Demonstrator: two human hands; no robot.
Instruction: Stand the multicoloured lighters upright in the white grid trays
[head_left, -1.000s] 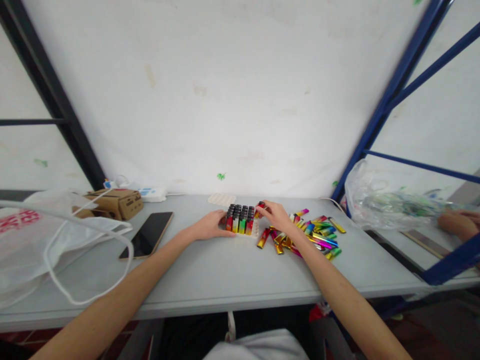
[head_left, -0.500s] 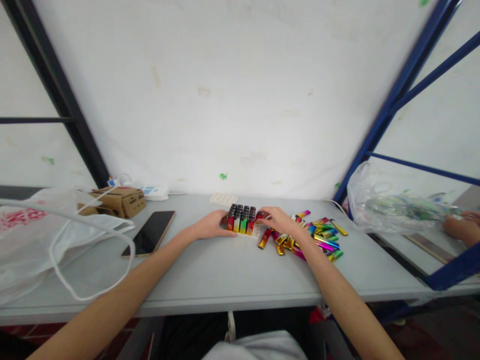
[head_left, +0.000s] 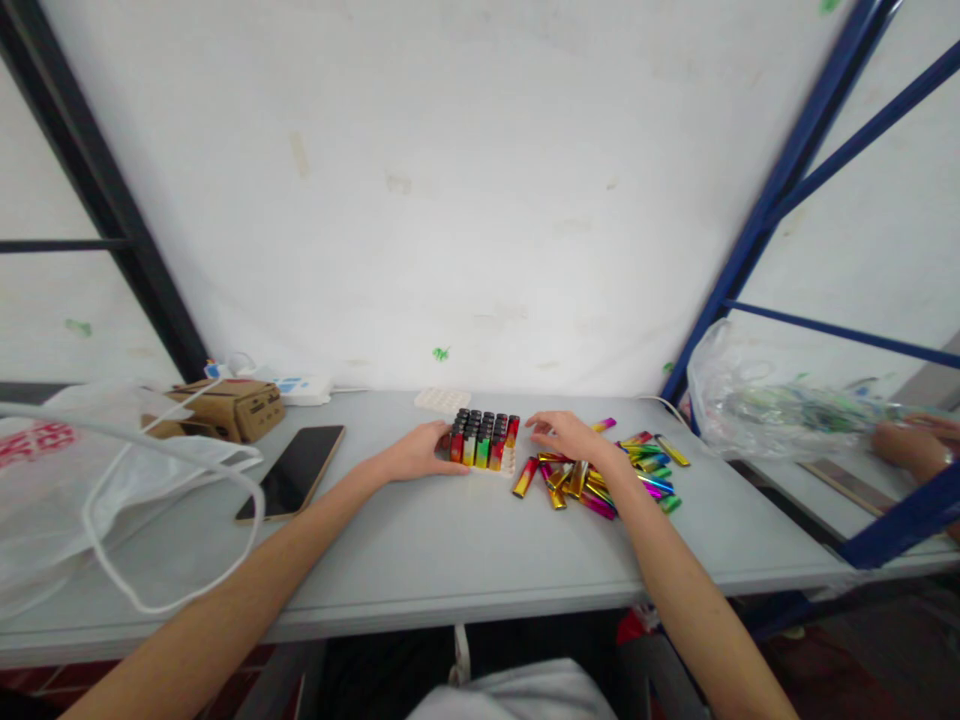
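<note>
Several black-topped lighters (head_left: 480, 452) stand upright in rows in a pale tray (head_left: 509, 462) with small holes, some of which show at its right end. My left hand (head_left: 421, 452) grips the tray's left end, thumb along the front and fingers behind the outer lighters. A red and gold lighter (head_left: 512, 431) stands at the right rear of the rows. Just right of it, my right hand (head_left: 564, 434) hovers with fingers loosely apart and nothing in them. Below and beside that hand lies a loose pile of shiny coloured lighters (head_left: 577, 480).
A second pale tray (head_left: 442, 400) lies by the wall. On the left are a phone (head_left: 294, 472), a cardboard box (head_left: 241, 408), a power strip (head_left: 304, 388) and a white plastic bag (head_left: 67, 480). Another person's hand (head_left: 904, 450) is by a clear bag (head_left: 780, 405) beyond the blue frame.
My right hand has let go of a red and gold lighter, now standing at the tray's right rear, and drawn back to the right. My left hand keeps its hold.
</note>
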